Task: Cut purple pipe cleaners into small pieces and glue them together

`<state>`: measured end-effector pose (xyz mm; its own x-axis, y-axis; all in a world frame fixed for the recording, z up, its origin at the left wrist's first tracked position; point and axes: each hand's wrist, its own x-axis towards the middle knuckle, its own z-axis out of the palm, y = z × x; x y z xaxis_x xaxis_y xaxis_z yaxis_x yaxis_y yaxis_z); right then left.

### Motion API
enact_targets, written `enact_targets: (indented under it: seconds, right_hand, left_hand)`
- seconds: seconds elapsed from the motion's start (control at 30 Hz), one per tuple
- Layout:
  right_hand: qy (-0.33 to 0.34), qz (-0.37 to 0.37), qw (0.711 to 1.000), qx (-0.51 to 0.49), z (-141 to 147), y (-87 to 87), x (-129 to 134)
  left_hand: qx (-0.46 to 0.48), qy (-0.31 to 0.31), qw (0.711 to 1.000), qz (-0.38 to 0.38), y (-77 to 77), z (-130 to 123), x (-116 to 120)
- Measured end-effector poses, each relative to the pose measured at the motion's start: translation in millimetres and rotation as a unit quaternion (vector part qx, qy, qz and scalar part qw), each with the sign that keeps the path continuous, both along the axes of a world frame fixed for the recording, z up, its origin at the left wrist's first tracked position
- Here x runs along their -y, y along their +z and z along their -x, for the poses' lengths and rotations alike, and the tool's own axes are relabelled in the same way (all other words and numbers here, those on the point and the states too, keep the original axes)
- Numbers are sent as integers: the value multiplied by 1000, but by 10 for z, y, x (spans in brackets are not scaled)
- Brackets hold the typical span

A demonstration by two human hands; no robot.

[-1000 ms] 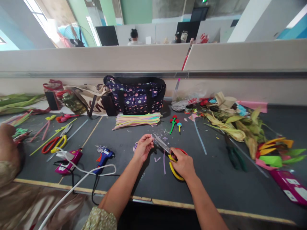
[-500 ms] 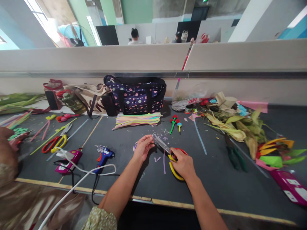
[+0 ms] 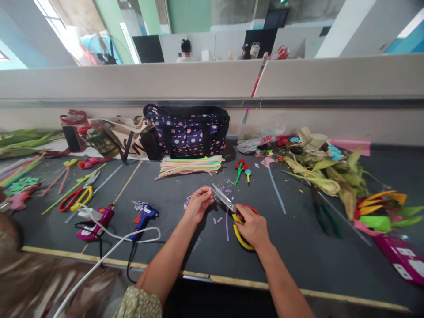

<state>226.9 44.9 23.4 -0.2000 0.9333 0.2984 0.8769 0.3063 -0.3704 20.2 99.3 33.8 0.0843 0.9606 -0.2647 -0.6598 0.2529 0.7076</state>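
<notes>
A: Cutting status?
B: Purple clippings (image 3: 219, 220) cut; longer purple strip (image 3: 227, 227) apparently untrimmed, both on table (image 3: 291, 256).
A: Hands?
B: Right hand (image 3: 253, 227) grips scissors (image 3: 225, 201), blades near left hand (image 3: 199, 204); left's grasp: cannot tell.

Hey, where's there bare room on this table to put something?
The widest bare patch of table lies between the right hand and the green-handled pliers, reaching the near edge. A smaller one lies between the blue glue gun and the left hand. Crowded: around the dried husks at right, and between the hands, where purple scraps lie.
</notes>
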Motion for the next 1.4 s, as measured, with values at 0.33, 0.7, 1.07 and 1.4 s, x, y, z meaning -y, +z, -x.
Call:
enact_targets:
  seconds: [0.33,0.7,1.07,1.4]
  right_hand:
    - [15,12,1000,24,26,-14,8]
    - [17,-4,999,34,31,-19,3]
    - [20,-13,999,44,25,-84,-4]
    - [22,-6,999,36,24,-84,6]
  left_hand:
    - [19,12,1000,4,12,-24,7]
    - [4,14,1000,-2,19,-52,30]
    - [5,14,1000,-2,-5,-58,26]
    - [-2,19,1000,-1,30,-65,43]
